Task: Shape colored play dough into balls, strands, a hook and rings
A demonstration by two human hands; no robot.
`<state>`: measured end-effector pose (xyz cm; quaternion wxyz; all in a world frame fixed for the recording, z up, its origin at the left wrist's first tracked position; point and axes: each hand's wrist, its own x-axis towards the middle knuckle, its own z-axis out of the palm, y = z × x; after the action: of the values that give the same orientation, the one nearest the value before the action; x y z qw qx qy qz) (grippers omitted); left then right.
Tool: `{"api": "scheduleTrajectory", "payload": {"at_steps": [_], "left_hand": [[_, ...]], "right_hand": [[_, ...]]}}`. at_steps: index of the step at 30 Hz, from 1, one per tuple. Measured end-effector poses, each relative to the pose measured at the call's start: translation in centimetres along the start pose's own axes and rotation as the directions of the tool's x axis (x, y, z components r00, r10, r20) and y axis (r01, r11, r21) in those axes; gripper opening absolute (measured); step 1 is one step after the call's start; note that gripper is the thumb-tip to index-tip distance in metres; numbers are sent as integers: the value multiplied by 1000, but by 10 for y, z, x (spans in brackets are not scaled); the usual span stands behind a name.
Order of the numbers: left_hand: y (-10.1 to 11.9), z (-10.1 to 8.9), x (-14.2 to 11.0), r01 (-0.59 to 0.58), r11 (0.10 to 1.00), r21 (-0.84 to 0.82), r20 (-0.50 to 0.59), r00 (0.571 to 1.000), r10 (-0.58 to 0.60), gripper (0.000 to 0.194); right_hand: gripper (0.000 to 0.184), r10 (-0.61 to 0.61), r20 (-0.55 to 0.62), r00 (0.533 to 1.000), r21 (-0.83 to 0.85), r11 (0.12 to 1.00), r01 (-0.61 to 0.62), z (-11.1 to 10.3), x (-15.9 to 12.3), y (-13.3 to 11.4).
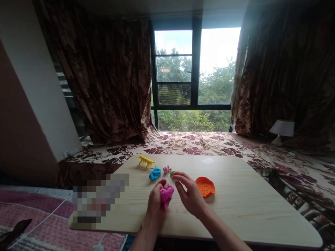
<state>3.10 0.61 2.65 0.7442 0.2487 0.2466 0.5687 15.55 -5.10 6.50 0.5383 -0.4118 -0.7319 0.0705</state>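
A lump of bright pink modelling clay is held in my left hand, whose fingers are curled round it above the table. My right hand is a little to the right, its fingers stretched out to the left and the thumb apart from them. Its fingertips overlap a small green piece; whether they touch it I cannot tell. Beyond my hands lie a blue lump of clay, a small pinkish bumpy cluster and a yellow four-legged animal figure. Right of my right hand lies a flattened orange piece of clay.
The pale wooden table has rounded corners. A blurred-out patch covers its left end. Behind it, a flower-patterned cloth covers the ledge below the window. A small white lamp stands at the right.
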Motion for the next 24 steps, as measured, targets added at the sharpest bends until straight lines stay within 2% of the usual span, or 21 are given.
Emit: {"api": "scheduleTrajectory", "payload": {"at_steps": [2,5,8,12,14,18,22,24], "left_hand": [[-6,8,6,122,989,-83,72,991,-117,10],[-17,22,7,295,947,-126,206,942,-266,7],[-27,34,-3,340,926,-164,343,900,-270,12],[-37,40,-21,395,903,-170,394,867,-306,18],[-40,38,-26,419,889,-186,385,863,-326,20],[-41,30,-26,408,881,-239,309,892,-329,23],[-34,30,-21,238,942,-237,89,971,-223,23],[-28,36,-20,144,973,-179,12,989,-144,23]], "right_hand": [[25,2,-17,1000,-25,1000,-3,4,-12,-7],[30,-22,-42,999,-154,988,16,7,-20,-9],[27,-5,-117,993,-294,955,-30,7,-17,-3],[14,35,-129,991,-434,896,-88,11,-8,11],[19,69,-117,991,-496,860,-118,15,-7,18],[28,138,-54,989,-550,822,-145,21,-11,23],[26,88,-89,992,-566,815,-123,22,-7,16],[22,72,-147,986,-572,808,-144,23,0,9]]}}
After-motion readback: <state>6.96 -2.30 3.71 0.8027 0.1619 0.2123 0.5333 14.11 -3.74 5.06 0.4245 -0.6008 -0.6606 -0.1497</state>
